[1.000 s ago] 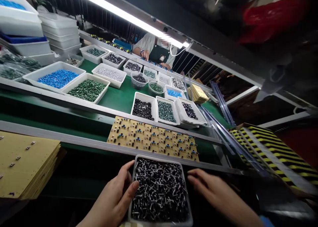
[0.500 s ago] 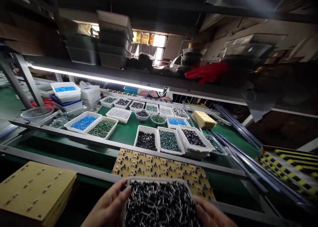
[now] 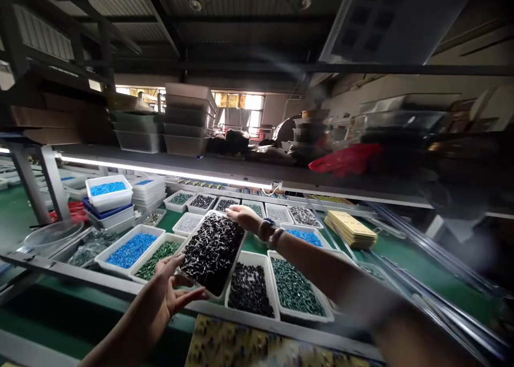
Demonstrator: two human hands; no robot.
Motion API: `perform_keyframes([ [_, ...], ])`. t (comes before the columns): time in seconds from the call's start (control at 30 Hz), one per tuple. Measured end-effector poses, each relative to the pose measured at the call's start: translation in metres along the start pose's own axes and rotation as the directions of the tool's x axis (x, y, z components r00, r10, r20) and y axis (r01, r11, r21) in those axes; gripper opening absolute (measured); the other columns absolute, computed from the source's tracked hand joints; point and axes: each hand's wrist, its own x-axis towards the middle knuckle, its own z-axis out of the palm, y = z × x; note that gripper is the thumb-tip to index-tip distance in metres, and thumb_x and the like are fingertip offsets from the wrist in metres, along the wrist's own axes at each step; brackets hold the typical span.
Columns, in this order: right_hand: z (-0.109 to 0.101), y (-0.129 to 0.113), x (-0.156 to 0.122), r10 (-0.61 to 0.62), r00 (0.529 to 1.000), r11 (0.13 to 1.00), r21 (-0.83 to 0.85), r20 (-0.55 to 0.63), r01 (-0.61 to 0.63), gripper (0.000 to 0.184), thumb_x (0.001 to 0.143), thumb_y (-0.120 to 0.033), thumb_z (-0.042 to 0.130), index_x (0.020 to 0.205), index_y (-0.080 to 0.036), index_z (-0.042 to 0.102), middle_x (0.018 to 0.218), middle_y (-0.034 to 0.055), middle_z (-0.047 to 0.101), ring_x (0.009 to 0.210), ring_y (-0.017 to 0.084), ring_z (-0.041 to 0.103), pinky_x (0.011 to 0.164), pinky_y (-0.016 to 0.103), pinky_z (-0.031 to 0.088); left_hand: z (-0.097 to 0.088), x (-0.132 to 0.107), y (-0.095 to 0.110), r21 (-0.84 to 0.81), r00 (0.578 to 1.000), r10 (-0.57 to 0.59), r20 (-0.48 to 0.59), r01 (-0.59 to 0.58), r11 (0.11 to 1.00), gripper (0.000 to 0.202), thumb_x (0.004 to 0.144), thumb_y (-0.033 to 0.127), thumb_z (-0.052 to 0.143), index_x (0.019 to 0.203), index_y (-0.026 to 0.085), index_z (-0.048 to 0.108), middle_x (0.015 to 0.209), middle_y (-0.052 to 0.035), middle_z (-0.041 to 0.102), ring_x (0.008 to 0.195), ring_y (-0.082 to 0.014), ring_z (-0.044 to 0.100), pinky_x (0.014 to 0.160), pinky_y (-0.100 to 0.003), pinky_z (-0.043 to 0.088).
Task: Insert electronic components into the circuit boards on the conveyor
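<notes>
A white tray heaped with small black parts with metal leads (image 3: 212, 249) hangs tilted over the bench, held between both my hands. My left hand (image 3: 166, 289) grips its near left edge, some fingers stretched out beneath it. My right hand (image 3: 244, 218) holds the far right corner, with that arm reaching across from the right. Just under the tray stand a bin of green parts (image 3: 164, 252) and a bin of black parts (image 3: 249, 289). Right of those is a bin of dark green parts (image 3: 297, 286), partly behind my forearm.
A bin of blue parts (image 3: 132, 249) stands to the left. Several smaller bins line the back under a light tube (image 3: 168, 172). Tan boards (image 3: 351, 229) are stacked at right. A metal rail (image 3: 100, 286) and a board with components (image 3: 257, 343) lie in front.
The tray of black parts has moved forward and up-left from near my body to above the bench bins. Both arms are now stretched out, and the view has tilted upward.
</notes>
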Motion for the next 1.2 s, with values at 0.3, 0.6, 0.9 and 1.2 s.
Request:
perform_keyframes([
  [0.3, 0.109, 0.078, 0.065, 0.155, 0.942, 0.982, -0.148, 0.299, -0.115, 0.03, 0.101, -0.039, 0.062, 0.121, -0.017, 0.065, 0.12, 0.0079, 0.067, 0.101, 0.022, 0.068, 0.088, 0.042, 0.059, -0.014, 0.057, -0.014, -0.034, 0.956, -0.292, 0.009, 0.292, 0.956, 0.044, 0.102, 0.034, 0.054, 0.137, 0.008, 0.046, 0.086, -0.0175, 0.072, 0.067, -0.027, 0.076, 0.071, -0.038, 0.066],
  [0.6, 0.11, 0.117, 0.015, 0.085, 0.947, 0.981, -0.193, 0.311, -0.024, 0.031, 0.101, -0.04, 0.06, 0.121, -0.017, 0.064, 0.124, 0.0087, 0.065, 0.111, 0.024, 0.064, 0.097, 0.047, 0.053, -0.014, 0.063, -0.001, -0.024, 0.89, -0.427, 0.158, 0.436, 0.9, 0.053, 0.098, 0.028, 0.063, 0.147, 0.017, 0.045, 0.136, -0.021, 0.061, 0.1, -0.0301, 0.075, 0.092, -0.046, 0.061],
  [0.9, 0.079, 0.123, -0.118, 0.103, 0.877, 0.959, -0.281, 0.47, 0.038, 0.048, 0.09, -0.059, 0.064, 0.096, -0.012, 0.068, 0.107, 0.0233, 0.068, 0.104, 0.037, 0.064, 0.097, 0.049, 0.045, 0.029, 0.033, 0.011, 0.126, 0.952, -0.305, 0.013, 0.301, 0.945, 0.084, 0.093, 0.03, 0.07, 0.162, 0.025, 0.021, 0.154, -0.0262, 0.04, 0.112, -0.0318, 0.07, 0.093, -0.043, 0.061],
  [1.2, 0.092, 0.118, -0.117, 0.238, 0.838, 0.95, 0.063, 0.491, -0.307, 0.023, 0.095, -0.039, 0.067, 0.09, -0.016, 0.067, 0.1, 0.0071, 0.071, 0.099, 0.023, 0.066, 0.095, 0.042, 0.051, 0.046, 0.068, -0.043, 0.666, 0.928, -0.126, 0.351, -0.152, 0.731, 0.051, 0.095, 0.046, 0.059, 0.136, 0.015, 0.054, 0.133, -0.0169, 0.065, 0.121, -0.0288, 0.065, 0.107, -0.042, 0.05],
])
